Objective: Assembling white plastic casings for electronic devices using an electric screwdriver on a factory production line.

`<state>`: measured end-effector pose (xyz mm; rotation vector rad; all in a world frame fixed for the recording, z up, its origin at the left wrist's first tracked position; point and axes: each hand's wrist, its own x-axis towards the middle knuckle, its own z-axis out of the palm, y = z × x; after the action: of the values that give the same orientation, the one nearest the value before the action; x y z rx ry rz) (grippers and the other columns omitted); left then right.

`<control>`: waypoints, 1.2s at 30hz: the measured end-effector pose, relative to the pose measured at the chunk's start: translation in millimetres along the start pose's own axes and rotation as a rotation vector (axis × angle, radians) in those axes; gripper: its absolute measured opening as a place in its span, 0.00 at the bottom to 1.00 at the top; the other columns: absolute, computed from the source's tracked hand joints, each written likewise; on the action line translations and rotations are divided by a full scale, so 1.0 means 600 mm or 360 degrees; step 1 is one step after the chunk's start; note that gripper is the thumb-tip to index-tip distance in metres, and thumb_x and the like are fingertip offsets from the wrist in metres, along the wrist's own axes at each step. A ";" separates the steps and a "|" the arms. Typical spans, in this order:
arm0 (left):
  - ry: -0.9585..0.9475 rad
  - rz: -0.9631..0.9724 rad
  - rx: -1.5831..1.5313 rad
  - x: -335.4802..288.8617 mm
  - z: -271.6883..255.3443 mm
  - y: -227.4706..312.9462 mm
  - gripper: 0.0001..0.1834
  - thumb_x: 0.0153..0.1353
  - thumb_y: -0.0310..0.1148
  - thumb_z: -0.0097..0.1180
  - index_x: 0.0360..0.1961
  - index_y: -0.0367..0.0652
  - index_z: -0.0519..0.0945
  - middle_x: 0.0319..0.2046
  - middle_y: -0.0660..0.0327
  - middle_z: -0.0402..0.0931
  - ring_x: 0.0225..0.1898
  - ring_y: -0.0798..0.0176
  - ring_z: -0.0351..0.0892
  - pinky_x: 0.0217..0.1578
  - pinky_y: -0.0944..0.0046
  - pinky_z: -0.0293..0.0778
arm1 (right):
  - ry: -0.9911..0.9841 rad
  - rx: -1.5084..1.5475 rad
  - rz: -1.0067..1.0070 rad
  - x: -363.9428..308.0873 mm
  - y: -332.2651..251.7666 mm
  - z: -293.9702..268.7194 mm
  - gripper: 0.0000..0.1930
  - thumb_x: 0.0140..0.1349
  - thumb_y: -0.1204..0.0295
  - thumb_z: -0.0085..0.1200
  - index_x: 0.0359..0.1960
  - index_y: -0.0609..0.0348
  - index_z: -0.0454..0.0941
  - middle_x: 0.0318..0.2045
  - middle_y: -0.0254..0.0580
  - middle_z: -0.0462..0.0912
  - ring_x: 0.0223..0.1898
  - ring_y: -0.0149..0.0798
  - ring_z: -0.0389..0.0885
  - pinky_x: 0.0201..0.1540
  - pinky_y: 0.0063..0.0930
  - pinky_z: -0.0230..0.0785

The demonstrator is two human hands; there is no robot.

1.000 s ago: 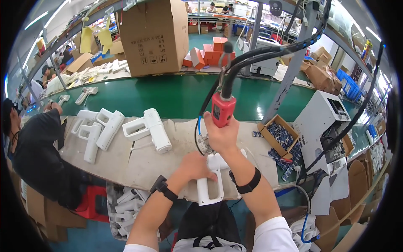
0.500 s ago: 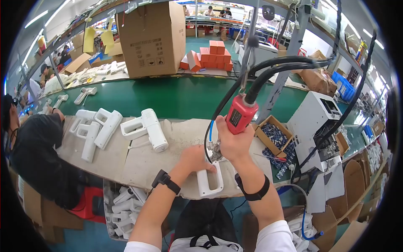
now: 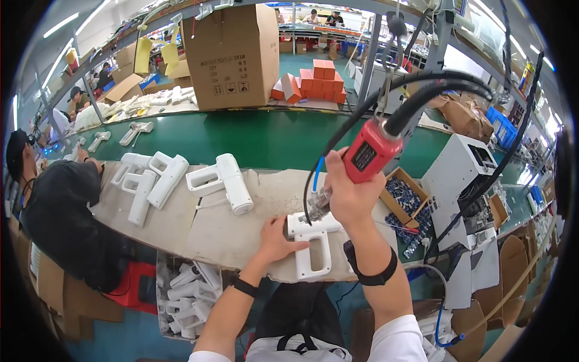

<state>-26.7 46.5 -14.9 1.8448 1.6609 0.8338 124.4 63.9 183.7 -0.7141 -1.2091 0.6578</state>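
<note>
A white gun-shaped plastic housing (image 3: 326,265) lies in front of me at the table's near edge, its loop handle toward me. My left hand (image 3: 278,240) holds its left end, thumb against the handle side and fingers curled at the far side. My right hand (image 3: 353,196) is wrapped around a red power screwdriver (image 3: 375,148), tilted with its metal front end down over the housing's body. The tip is hidden behind cables and fittings. Left of my hands lies another white housing (image 3: 234,186), and farther left several more (image 3: 168,182) sit in a group.
Black cables (image 3: 434,78) arch from the screwdriver. A cardboard box of small dark parts (image 3: 403,196) and a white machine (image 3: 449,172) stand at right. Beyond the table runs a green conveyor (image 3: 211,130). A co-worker (image 3: 60,193) sits left; a bin of white housings (image 3: 187,295) stands below.
My left hand has shifted left and opened its grip wider on the housing. The screwdriver and my right hand have risen slightly and moved right in view; the view has shifted a little.
</note>
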 end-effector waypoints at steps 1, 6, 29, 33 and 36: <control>-0.0114 -0.0067 0.0038 -0.001 0.001 0.001 0.56 0.35 0.63 0.69 0.62 0.42 0.65 0.59 0.38 0.61 0.65 0.38 0.53 0.64 0.47 0.49 | 0.0005 0.0004 -0.0086 0.007 -0.001 0.012 0.06 0.60 0.75 0.59 0.29 0.62 0.75 0.17 0.29 0.74 0.16 0.21 0.70 0.20 0.17 0.61; -0.0122 -0.0107 0.0000 -0.006 0.007 0.008 0.57 0.35 0.65 0.68 0.63 0.41 0.64 0.61 0.37 0.58 0.67 0.38 0.47 0.65 0.46 0.44 | 0.0009 0.0061 -0.0126 0.010 0.046 0.053 0.06 0.61 0.74 0.59 0.29 0.62 0.75 0.17 0.29 0.74 0.16 0.21 0.70 0.19 0.17 0.61; 0.0059 -0.0265 0.0031 -0.006 0.031 0.000 0.52 0.39 0.62 0.67 0.61 0.38 0.67 0.58 0.43 0.65 0.66 0.42 0.50 0.65 0.49 0.44 | 0.0002 0.0028 -0.0037 -0.008 0.030 0.063 0.06 0.60 0.75 0.58 0.28 0.61 0.75 0.15 0.30 0.73 0.16 0.22 0.69 0.20 0.18 0.60; -0.0019 -0.0071 0.0213 -0.006 0.026 0.001 0.54 0.40 0.65 0.65 0.62 0.37 0.66 0.59 0.46 0.65 0.66 0.43 0.50 0.65 0.48 0.43 | -0.0082 0.0010 -0.0081 -0.017 0.028 0.060 0.08 0.61 0.74 0.59 0.27 0.63 0.75 0.15 0.29 0.74 0.16 0.21 0.70 0.19 0.17 0.61; -0.0131 -0.0043 0.0313 -0.007 0.012 0.016 0.55 0.41 0.68 0.62 0.62 0.36 0.65 0.60 0.48 0.65 0.67 0.43 0.49 0.65 0.48 0.42 | -0.0099 -0.0014 -0.0056 -0.024 0.046 0.063 0.09 0.61 0.73 0.59 0.26 0.63 0.75 0.16 0.28 0.74 0.16 0.21 0.69 0.19 0.17 0.60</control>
<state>-15.4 41.4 -13.3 1.9542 1.7646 0.5931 82.5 75.1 161.0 -0.6826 -1.2797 0.6495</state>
